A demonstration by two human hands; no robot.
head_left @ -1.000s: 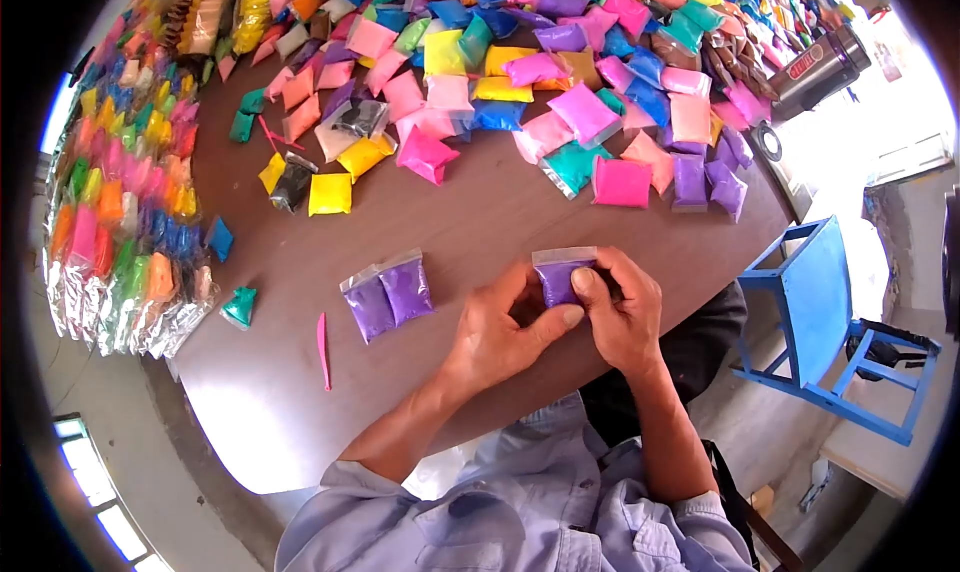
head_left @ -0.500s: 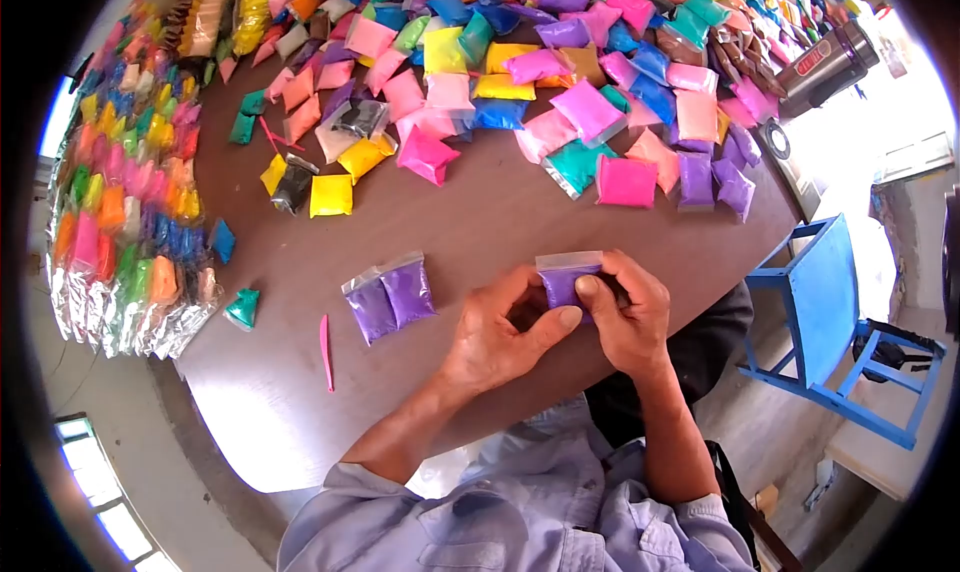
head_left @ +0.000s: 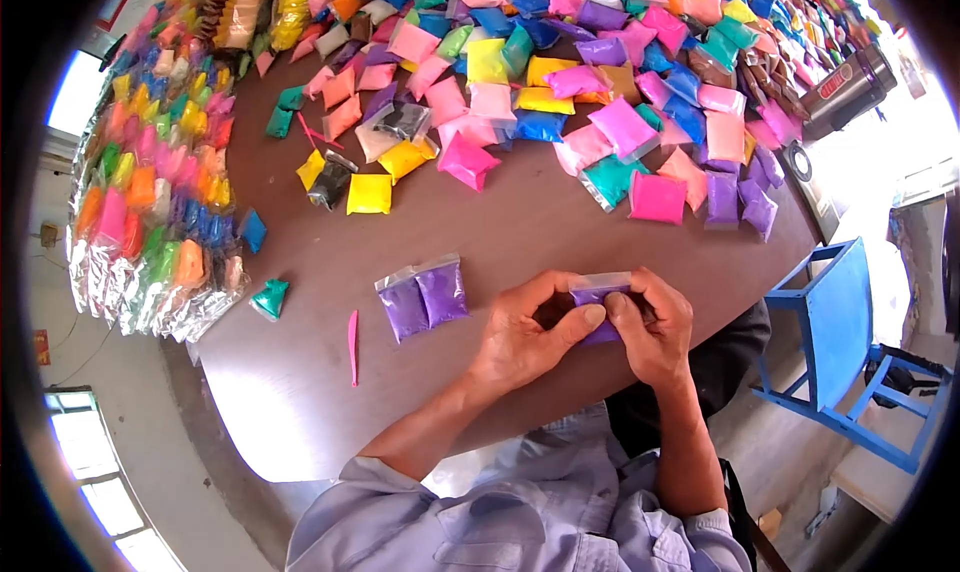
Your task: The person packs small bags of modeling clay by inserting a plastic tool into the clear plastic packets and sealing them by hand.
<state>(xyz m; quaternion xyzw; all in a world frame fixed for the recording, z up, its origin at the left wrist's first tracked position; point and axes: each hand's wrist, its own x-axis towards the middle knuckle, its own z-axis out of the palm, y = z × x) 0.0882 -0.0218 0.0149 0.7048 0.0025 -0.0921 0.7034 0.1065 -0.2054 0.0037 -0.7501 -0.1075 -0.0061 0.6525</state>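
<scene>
A small clear bag of purple filling (head_left: 598, 294) is pinched between my two hands over the table's near edge. My left hand (head_left: 530, 337) grips its left side, with the thumb pressing on the front. On the other side my right hand (head_left: 655, 332) is closed on the bag, its thumb also on the front face. The fingers behind the bag are partly hidden. Two purple bags (head_left: 423, 296) lie side by side on the table, left of my hands. Further left lies a pink plastic knife-like tool (head_left: 353, 348).
Many colourful filled bags (head_left: 470, 162) are heaped across the back of the brown table (head_left: 320, 262). Rows of multicoloured packs (head_left: 150, 187) line the left side. A small teal bag (head_left: 270, 299) lies near them. A metal flask (head_left: 848, 90) stands back right, with a blue stool (head_left: 835, 322) beyond the table.
The whole view has shifted, so the table things appear further right. Both thumbs now press higher on the purple bag, covering more of its front. The bag stays in both hands.
</scene>
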